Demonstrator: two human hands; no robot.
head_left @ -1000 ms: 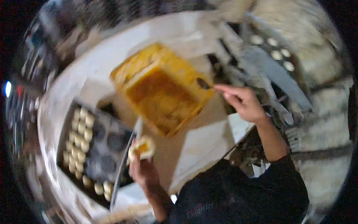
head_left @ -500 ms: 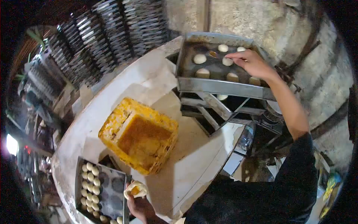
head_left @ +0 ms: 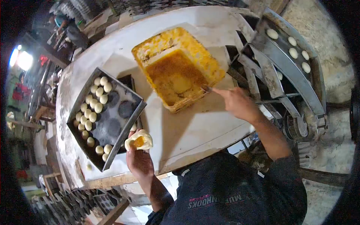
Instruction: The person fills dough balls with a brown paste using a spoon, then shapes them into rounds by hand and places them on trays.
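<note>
My left hand (head_left: 140, 161) holds up a flattened piece of dough (head_left: 145, 137) with orange filling in its middle, beside the near right edge of a dark tray (head_left: 111, 112) of small dough balls. My right hand (head_left: 238, 105) pinches a small spoon (head_left: 206, 88) at the right rim of a yellow-smeared tub (head_left: 168, 104). Brown-orange filling (head_left: 176, 73) covers part of the tub's bottom.
At the right, a metal tray (head_left: 283, 56) with several dough balls rests on stacked trays (head_left: 262, 77). The white table (head_left: 187, 138) has a worn edge. A person (head_left: 72, 32) is at the far upper left.
The view has swung toward the right and down. My right hand with the spoon has moved from above the metal tray to the tub's rim. My left hand still holds the filled dough.
</note>
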